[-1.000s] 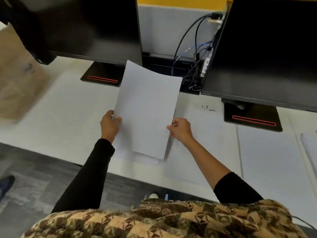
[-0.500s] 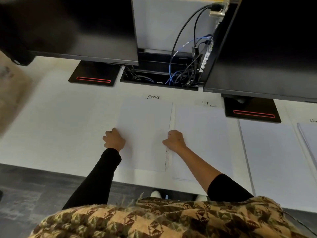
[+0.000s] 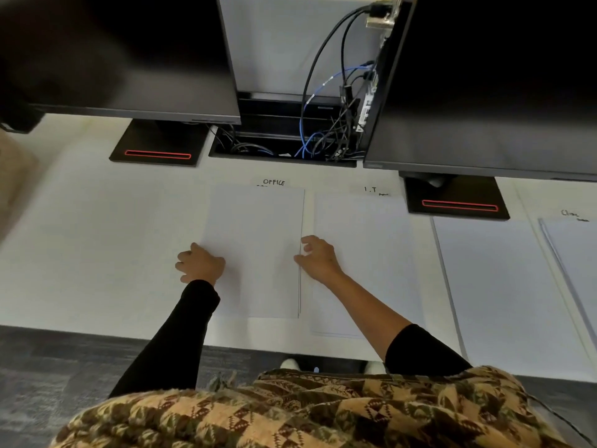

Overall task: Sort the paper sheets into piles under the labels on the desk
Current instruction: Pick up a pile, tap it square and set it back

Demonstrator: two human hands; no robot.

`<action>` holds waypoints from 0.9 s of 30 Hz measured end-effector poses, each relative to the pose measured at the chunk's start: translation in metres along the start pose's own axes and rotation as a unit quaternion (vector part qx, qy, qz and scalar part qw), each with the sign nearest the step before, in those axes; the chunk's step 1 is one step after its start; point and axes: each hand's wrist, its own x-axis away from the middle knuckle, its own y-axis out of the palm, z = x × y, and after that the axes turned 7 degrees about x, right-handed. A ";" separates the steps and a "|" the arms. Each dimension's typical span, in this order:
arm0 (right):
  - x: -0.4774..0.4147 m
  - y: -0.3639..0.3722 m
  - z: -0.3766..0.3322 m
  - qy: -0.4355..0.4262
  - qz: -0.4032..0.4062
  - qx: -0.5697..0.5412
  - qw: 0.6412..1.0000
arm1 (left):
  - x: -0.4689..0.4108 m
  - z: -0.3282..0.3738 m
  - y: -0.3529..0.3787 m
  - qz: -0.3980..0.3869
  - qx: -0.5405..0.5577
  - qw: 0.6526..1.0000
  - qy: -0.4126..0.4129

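Observation:
A white paper sheet (image 3: 255, 247) lies flat on top of the pile under the handwritten OFFICE label (image 3: 274, 182). My left hand (image 3: 200, 265) rests at the sheet's left edge, fingers loosely curled and apart. At the sheet's right edge my right hand (image 3: 315, 257) has its fingers spread and grips nothing. To the right, another pile (image 3: 365, 240) lies under the I.T label (image 3: 370, 189). Further right sits a third pile (image 3: 494, 286), and a fourth pile (image 3: 578, 253) lies below a smudged label (image 3: 570, 213).
Two dark monitors (image 3: 129, 59) (image 3: 500, 92) overhang the back of the white desk (image 3: 80, 253) on black stands (image 3: 158, 147) (image 3: 452, 198). Between them is a cable well (image 3: 284, 147) full of wires. A blurred brown object (image 3: 13, 176) sits at the far left.
The sheet held upright in both hands a second ago has been laid flat on the OFFICE pile. Since then both hands have loosened at its edges, the right spreading its fingers.

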 end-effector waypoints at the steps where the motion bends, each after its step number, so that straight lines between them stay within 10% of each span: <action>1: 0.001 -0.007 0.004 -0.010 0.032 -0.029 0.999 | 0.006 0.005 0.003 0.014 0.002 1.000 0.017; 13: 0.025 -0.167 0.137 0.063 0.248 -0.004 0.967 | 0.143 0.112 0.116 -0.182 0.079 0.940 0.277; 21: 0.052 -0.254 0.244 0.174 0.224 0.151 0.947 | 0.255 0.150 0.217 -0.348 0.078 0.909 0.216; 27: 0.061 -0.285 0.279 0.199 0.162 0.162 0.953 | 0.287 0.163 0.261 -0.298 0.048 0.942 0.148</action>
